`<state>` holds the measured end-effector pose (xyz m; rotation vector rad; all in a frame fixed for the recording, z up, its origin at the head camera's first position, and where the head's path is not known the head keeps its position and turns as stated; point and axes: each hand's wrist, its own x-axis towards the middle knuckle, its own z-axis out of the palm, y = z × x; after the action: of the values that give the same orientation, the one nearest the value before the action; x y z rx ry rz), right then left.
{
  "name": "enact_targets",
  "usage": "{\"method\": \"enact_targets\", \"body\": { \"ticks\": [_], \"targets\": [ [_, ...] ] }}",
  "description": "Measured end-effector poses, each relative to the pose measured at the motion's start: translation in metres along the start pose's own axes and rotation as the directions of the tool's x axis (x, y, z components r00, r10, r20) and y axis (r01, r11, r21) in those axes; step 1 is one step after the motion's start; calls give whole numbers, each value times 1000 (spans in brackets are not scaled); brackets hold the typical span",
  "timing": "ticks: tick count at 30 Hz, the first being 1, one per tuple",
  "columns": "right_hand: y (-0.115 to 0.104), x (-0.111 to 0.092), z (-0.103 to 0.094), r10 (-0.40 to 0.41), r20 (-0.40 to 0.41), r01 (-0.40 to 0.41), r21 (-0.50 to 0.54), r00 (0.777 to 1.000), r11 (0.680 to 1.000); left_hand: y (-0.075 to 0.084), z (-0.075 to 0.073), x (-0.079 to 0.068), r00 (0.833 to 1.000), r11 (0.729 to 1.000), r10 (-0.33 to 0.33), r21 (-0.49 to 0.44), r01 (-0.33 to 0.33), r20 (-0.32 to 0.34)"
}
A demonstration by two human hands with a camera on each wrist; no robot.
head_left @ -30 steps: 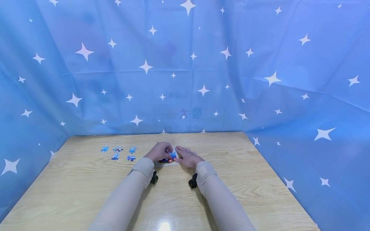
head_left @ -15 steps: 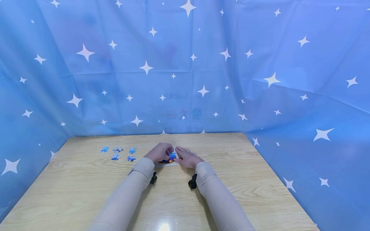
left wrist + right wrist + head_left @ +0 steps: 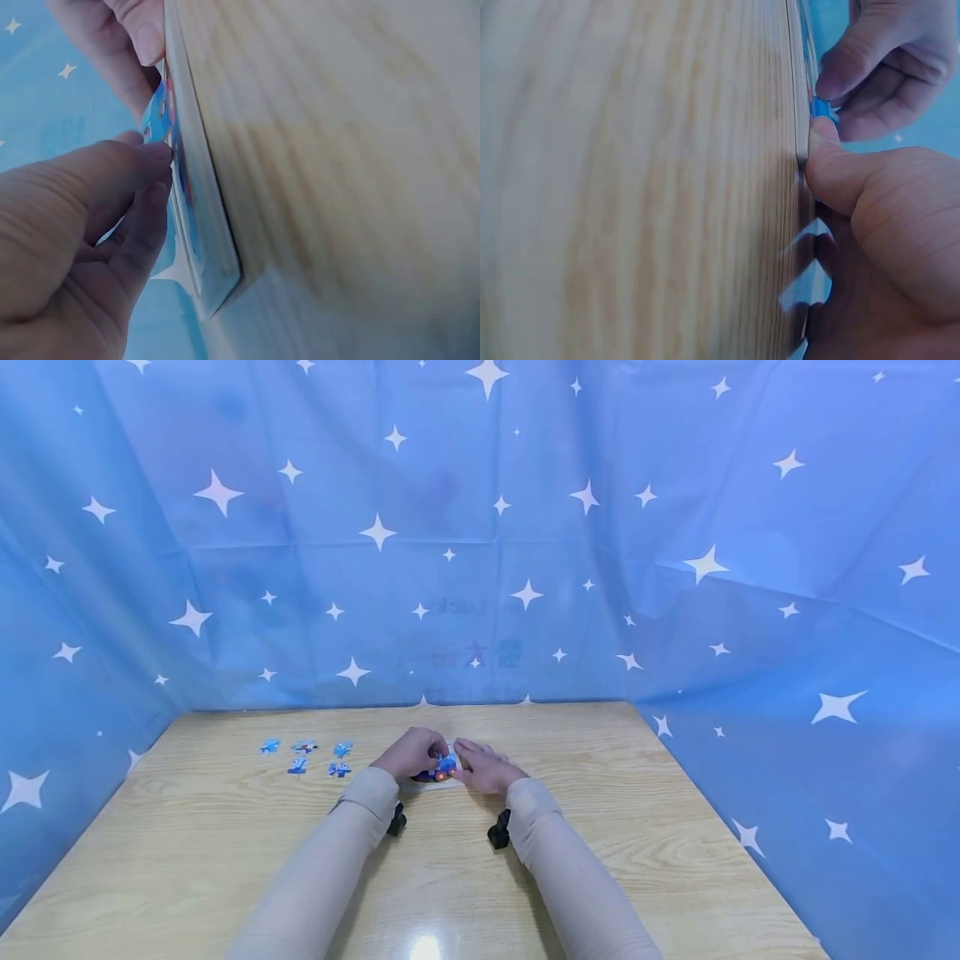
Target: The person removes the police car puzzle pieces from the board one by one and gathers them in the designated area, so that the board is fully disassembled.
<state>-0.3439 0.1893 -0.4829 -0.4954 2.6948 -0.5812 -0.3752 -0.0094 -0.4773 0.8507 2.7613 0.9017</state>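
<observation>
I watch the left hand [image 3: 411, 753] pinch a blue jigsaw piece [image 3: 155, 116] at the puzzle board [image 3: 219, 274], the right hand [image 3: 487, 767] lying straight-fingered along its three o'clock edge, apparently bracing it, with loose jigsaw pieces [image 3: 297, 766] at nine o'clock.

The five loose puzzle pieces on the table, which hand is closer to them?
Left. The left hand is to the right of the loose puzzle pieces, with a gap between; the right hand is farther right, beyond the left hand.
</observation>
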Motion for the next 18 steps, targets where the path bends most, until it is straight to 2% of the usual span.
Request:
{"method": "enact_targets", "body": {
  "ticks": [4,7,12,18],
  "targets": [
    [0,-1,0,-8,-3,8,2,1000,1000,-1,1,3,999,996,28,87,-30,20],
    [0,-2,1,-11,-5,11,2,1000,1000,-2,1,4,999,992,44,116,-46,22],
    [1,-3,2,-18,-2,18,0,1000,1000,0,2,2,999,989,43,141,-46,24],
    [1,-2,2,-28,-10,28,-12,1000,1000,4,1,-1,999,992,28,126,-33,39]
  ]
}}
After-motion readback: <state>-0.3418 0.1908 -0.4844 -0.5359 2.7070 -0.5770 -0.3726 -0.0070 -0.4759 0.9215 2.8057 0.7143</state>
